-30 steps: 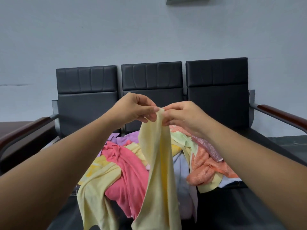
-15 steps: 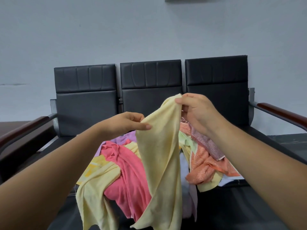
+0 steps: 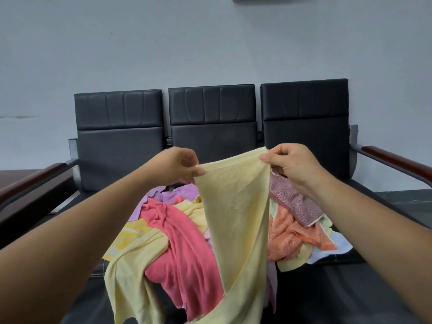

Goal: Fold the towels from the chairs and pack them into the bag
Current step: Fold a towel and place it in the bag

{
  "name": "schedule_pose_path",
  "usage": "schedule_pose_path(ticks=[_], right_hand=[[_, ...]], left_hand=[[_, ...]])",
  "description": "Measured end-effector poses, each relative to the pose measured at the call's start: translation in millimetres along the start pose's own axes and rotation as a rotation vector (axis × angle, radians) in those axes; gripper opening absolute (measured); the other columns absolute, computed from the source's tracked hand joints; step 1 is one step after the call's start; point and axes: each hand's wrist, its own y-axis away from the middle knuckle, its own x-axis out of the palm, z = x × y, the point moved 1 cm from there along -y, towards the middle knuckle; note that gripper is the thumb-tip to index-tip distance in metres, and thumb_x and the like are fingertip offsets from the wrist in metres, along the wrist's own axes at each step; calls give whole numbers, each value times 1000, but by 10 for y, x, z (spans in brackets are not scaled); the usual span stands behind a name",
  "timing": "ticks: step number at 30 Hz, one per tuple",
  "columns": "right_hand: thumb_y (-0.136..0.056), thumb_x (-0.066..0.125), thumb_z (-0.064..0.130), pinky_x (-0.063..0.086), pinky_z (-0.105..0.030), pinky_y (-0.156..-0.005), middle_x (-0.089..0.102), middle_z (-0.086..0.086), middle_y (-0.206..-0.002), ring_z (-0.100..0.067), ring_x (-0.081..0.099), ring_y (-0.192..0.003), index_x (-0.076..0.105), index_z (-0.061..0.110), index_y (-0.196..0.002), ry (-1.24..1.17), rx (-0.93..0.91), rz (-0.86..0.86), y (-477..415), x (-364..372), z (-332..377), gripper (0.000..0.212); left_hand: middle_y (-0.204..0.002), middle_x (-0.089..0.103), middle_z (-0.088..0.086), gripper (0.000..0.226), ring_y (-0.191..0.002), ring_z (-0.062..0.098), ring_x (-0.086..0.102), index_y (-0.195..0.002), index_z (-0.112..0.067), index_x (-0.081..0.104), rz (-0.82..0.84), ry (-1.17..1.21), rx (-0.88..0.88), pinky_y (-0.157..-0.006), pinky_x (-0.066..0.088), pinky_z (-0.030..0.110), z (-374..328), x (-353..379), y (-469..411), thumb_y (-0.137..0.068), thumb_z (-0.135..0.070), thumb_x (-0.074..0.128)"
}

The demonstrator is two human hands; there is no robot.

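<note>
Black chairs (image 3: 211,118) line the grey wall; over their towel heap (image 3: 187,235), my left hand (image 3: 174,164) and right hand (image 3: 288,163) each pinch a top corner of the pale yellow towel (image 3: 236,206).

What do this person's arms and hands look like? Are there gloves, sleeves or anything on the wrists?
The left hand and right hand are bare, with no gloves or rings in view. The left forearm and right forearm are bare down to the picture's edge. No sleeve, watch or wristband shows.
</note>
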Motion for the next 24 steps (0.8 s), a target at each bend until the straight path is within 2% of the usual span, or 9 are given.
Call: schedule_pose_path(ticks=[2,4,7,9,12,14,16,20,24], right_hand=[[-84,79,8,59,-45,-88,75,-18,-91,-31,70,-84,71,5,-81,-31,-29,-37,-22,40,148,9],[-88,68,2,57,-41,-83,71,-17,-86,-28,69,-79,64,5,-82,-332,-58,7,1,48,434,8],[-88,60,12,59,-39,-88,72,-12,-98,-25,71,-94,69,5,-97,-853,-36,317,116,-46,817,15],[-88,60,14,60,-35,-81,74,-6,-87,-19,72,-84,76,7,-88,-758,49,373,149,-41,795,17],[-88,72,7,53,-33,-70,70,-5,-73,-16,66,-70,68,2,-78,169,6,-21,-3,18,459,12],[-89,75,14,55,-32,-78,73,-7,-88,-17,68,-82,69,4,-87,310,-88,-180,-59,24,340,12],[-91,75,15,56,-28,-78,73,-4,-93,-14,70,-86,67,11,-97,138,-148,-170,-83,-8,287,10],[-90,73,3,60,-30,-84,77,-10,-97,-24,75,-95,68,4,-116,-193,-46,-58,-129,-9,222,26],[-90,69,4,51,-40,-86,75,-10,-91,-30,65,-92,75,8,-95,-381,-37,111,-36,62,259,8]], left_hand=[[-75,76,2,25,-71,17,75,-85,-10,65,-176,16,55,-79,61,37,-103,-69,-41,-85,-30,80],[-74,72,4,21,-70,20,69,-80,-11,62,-274,373,169,-79,59,39,-271,-187,-44,-82,-22,79],[-75,68,1,9,-67,12,64,-80,-13,62,-76,1020,361,-66,57,25,-500,-364,-6,-86,-9,68],[-80,66,4,5,-66,8,62,-93,-11,66,19,773,291,-65,52,16,-497,-347,-32,-91,-7,68],[-79,71,-1,23,-61,-3,62,-107,-10,74,-162,-134,87,-59,41,1,-247,-188,-155,-87,-22,79],[-73,71,-4,16,-56,-4,60,-96,-13,77,-320,-64,77,-53,39,3,-183,-108,-150,-87,-27,79],[-70,67,-3,15,-56,2,56,-91,-16,75,-387,46,96,-55,44,10,-152,-59,-153,-88,-30,78],[-78,67,3,13,-79,18,64,-91,-10,64,-311,518,84,-88,59,43,-197,21,-109,-96,-21,68],[-69,64,-4,11,-69,18,62,-90,-13,60,-293,594,86,-68,58,36,-321,67,-66,-98,-19,65]])
